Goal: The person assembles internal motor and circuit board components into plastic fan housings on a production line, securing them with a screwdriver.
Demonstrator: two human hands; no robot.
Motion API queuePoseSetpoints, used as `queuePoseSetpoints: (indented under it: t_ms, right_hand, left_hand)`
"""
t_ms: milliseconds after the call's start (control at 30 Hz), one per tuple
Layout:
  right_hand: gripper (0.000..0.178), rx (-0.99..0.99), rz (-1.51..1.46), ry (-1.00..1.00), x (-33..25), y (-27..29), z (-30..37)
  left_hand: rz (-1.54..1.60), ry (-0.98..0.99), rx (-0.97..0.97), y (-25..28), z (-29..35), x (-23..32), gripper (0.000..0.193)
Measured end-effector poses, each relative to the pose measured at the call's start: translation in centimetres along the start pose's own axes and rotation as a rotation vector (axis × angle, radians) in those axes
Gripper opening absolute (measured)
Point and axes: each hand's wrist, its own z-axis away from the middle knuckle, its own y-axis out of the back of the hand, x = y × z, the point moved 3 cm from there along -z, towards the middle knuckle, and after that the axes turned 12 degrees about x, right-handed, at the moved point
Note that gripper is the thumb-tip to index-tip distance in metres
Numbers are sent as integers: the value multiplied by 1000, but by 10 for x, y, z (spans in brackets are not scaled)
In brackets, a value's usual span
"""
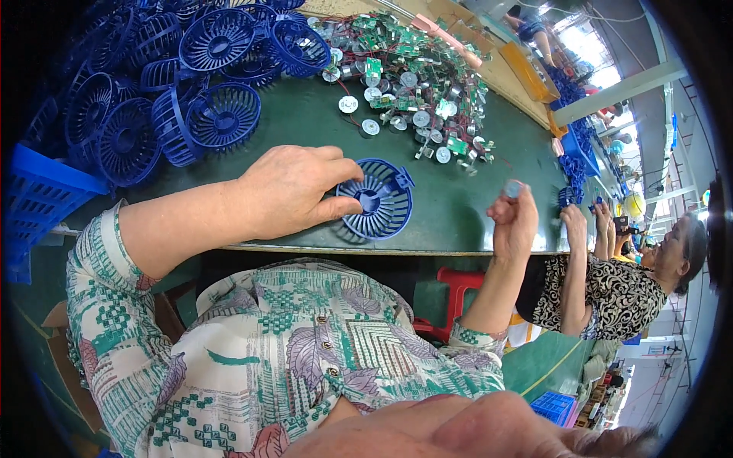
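Note:
A round blue plastic fan guard (388, 200) with radial ribs and a round hub lies open side up on the green table in front of me. My left hand (294, 189) grips its left rim, with the thumb at the near side and the fingers curled at the far side. To the right, apart from the guard, my right hand (513, 225) is raised near the table's front edge. Between its fingertips it pinches a small round silvery motor (513, 188), whose lower part is hidden by the fingers.
Many blue fan guards (221, 114) are piled at the far left, beside a blue crate (50, 191). A heap of small motors with wires and green circuit boards (420, 91) covers the table's far middle. A co-worker (603, 294) sits at the right, near a red stool (456, 294).

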Motion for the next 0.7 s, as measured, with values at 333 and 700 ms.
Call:
queuePoseSetpoints:
  t_ms: [333,700]
  right_hand:
    - [26,-155,-119,194,-26,-29,-4]
    - [33,-262,-412,88,-31,-21,-9]
  left_hand:
    - [-113,-221,-3,-11,10,10,42]
    - [-82,-290,26,-17,14,8,24]
